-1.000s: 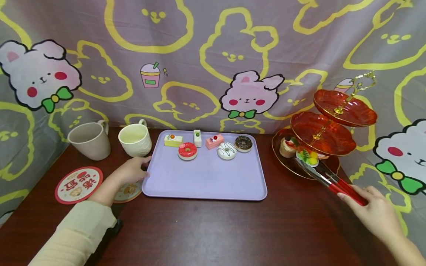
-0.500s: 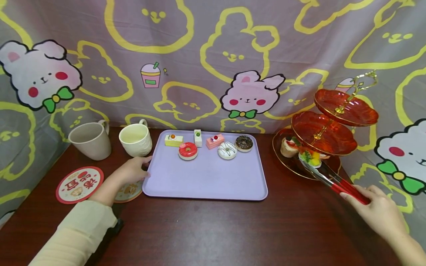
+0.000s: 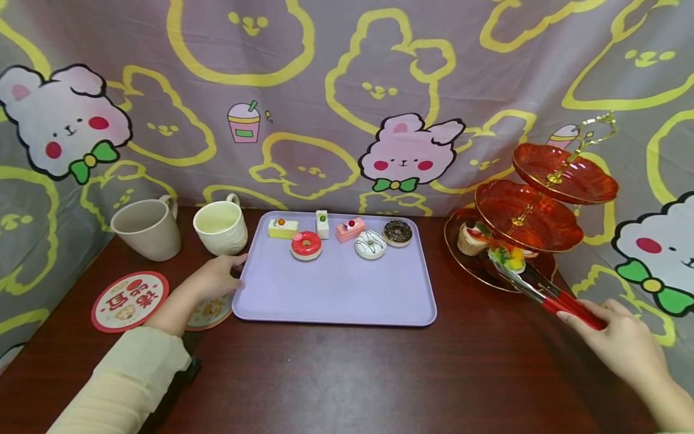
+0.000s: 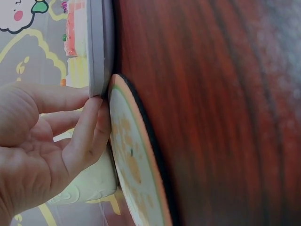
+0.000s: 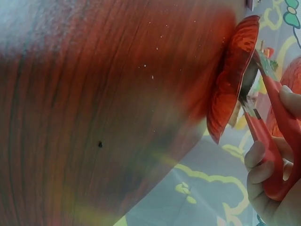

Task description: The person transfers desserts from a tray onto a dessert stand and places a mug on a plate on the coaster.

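My left hand (image 3: 215, 280) pinches the left rim of a lilac tray (image 3: 336, 295); thumb and fingertips meet at its edge in the left wrist view. On the tray stand cake slices, including a pink slice (image 3: 350, 229), and a red donut (image 3: 306, 246), a white donut (image 3: 370, 245) and a chocolate donut (image 3: 397, 232). My right hand (image 3: 623, 343) grips red-handled tongs (image 3: 576, 308). Their metal tips are at a fruit tart (image 3: 514, 260), low over the bottom plate (image 3: 452, 256) of a tiered stand. A cupcake (image 3: 470, 240) sits just left of the tart.
The stand's red middle tier (image 3: 499, 196) and top tier (image 3: 534, 160) overhang the bottom plate. A grey mug (image 3: 149, 229) and a cream cup (image 3: 222, 229) stand at the left. A red-rimmed coaster (image 3: 130, 301) and another coaster (image 3: 208, 313) lie before them.
The tongs and fruit tart have shifted slightly right over the bottom plate, the right hand moving with them. The left hand and tray have stayed put.
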{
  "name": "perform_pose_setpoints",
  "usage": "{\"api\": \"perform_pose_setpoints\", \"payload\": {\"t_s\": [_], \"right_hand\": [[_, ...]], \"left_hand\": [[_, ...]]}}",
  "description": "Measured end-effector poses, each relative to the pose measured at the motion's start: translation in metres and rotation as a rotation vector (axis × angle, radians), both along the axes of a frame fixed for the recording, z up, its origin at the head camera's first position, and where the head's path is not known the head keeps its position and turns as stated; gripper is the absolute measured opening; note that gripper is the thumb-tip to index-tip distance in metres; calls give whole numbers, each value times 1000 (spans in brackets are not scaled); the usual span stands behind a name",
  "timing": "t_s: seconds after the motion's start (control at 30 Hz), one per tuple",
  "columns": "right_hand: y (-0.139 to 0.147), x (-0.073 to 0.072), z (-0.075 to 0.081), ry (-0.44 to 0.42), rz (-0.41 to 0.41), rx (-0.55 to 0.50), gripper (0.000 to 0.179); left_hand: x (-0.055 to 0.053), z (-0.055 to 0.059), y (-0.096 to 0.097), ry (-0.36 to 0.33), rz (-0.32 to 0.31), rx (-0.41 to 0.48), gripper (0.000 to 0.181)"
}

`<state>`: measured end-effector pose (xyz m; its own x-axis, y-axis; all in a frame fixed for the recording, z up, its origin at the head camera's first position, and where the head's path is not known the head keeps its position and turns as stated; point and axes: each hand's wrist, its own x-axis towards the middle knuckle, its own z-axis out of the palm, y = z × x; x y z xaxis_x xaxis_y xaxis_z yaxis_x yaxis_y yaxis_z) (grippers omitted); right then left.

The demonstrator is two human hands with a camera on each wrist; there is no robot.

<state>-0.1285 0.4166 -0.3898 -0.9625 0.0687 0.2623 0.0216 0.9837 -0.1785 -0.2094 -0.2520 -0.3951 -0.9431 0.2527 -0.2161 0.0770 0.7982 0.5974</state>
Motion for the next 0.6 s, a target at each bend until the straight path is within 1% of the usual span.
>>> {"api": "perform_pose_setpoints", "payload": {"t_s": [0.47, 0.6], "right_hand": [[0, -2, 6, -33, -18, -4, 73], [1, -2, 10, -63, -34, -10, 75]], "left_hand": [[-1, -1, 0, -20, 17, -8, 71], [-1, -1, 0, -24, 18, -7, 70]]}}
